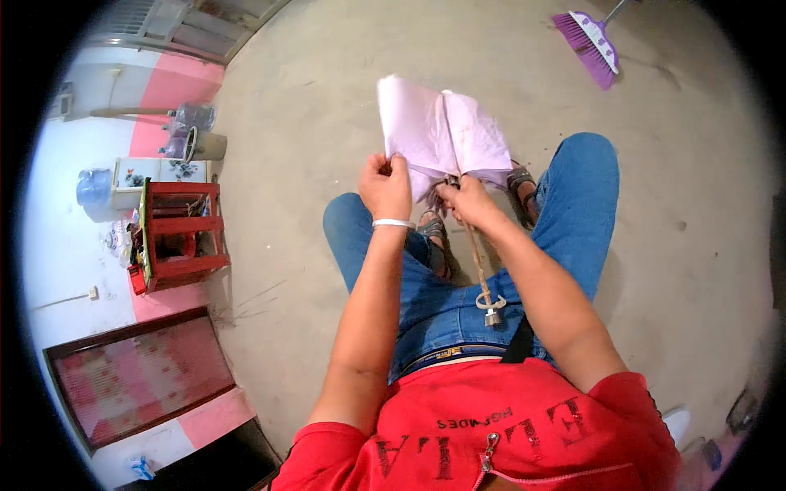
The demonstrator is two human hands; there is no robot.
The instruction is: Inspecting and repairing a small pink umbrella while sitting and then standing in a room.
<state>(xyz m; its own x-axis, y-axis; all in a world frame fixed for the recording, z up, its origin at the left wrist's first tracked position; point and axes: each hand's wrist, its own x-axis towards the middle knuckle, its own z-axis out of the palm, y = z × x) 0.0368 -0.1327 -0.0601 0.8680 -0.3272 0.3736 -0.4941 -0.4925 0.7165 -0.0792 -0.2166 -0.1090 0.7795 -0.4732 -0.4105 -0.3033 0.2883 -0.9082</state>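
A pale pink umbrella (422, 123) is out in front of me between my knees, its thin canopy partly folded into flat panels. My left hand (386, 188) is closed on the canopy's left edge, thumb pressed against the fingers. Around the shaft, just below the canopy, my right hand (468, 200) is closed. From there the brown umbrella shaft (477, 262) slants back toward my lap. A pale cord loop (491, 303) and a metal end cap (492, 317) are at its near end. The ribs near my right hand are mostly hidden.
A purple broom (594, 41) lies on the concrete floor at the far right. Along the left wall stand a red wooden stool-like frame (187, 229), a bucket (209, 146) and clear water jugs (94, 188). My jeans-clad knees (585, 180) flank the umbrella.
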